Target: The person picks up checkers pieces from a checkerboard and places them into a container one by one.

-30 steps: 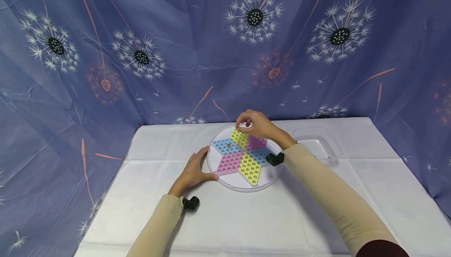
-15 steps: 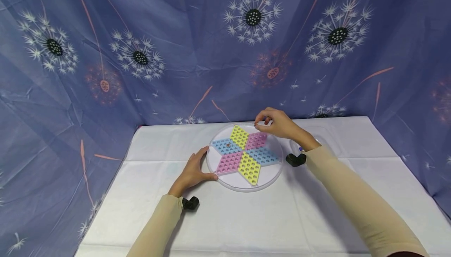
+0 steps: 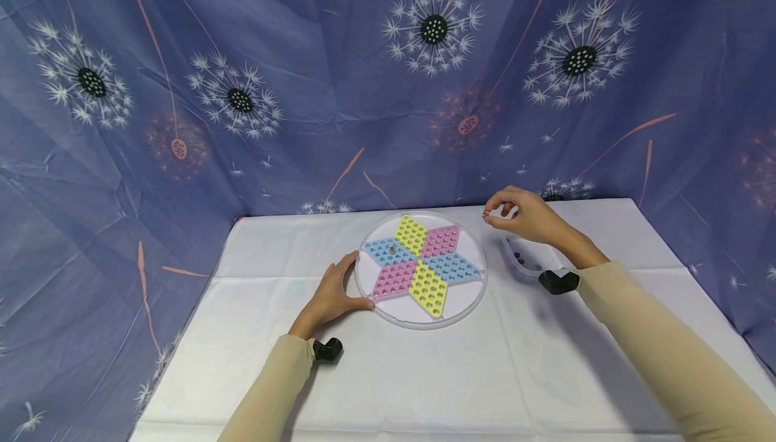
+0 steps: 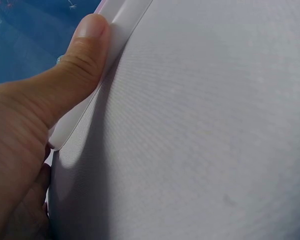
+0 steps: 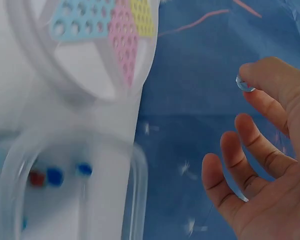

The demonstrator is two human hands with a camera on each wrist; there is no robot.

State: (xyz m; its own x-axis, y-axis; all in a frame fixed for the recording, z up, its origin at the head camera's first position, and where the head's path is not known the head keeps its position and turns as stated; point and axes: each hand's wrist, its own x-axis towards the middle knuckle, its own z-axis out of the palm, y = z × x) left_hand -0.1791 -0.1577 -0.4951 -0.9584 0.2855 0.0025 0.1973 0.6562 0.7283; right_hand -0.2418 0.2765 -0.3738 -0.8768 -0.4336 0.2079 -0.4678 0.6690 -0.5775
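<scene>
A round white Chinese checkers board (image 3: 388,310) carries a star of yellow, pink and blue hole panels. One marble (image 3: 393,250) sits in its left blue panel. My left hand (image 3: 332,294) rests at the board's left rim, thumb and fingers spread along it; in the left wrist view the thumb (image 4: 87,50) lies against the white rim. Raised to the right of the board, my right hand (image 3: 526,214) pinches a clear marble (image 5: 245,84) with a coloured core between thumb and index finger. The other fingers are loosely bent in the right wrist view.
A clear plastic tray (image 5: 140,175) stands right of the board, partly under my right wrist. Inside are a red marble (image 5: 37,178) and blue marbles (image 5: 55,176). A white cloth (image 3: 424,381) covers the table; a blue dandelion-print curtain (image 3: 339,91) hangs behind.
My right hand has moved right, from over the yellow far point of the board to above the tray's left side, still pinching the marble. The left hand has stayed at the rim.
</scene>
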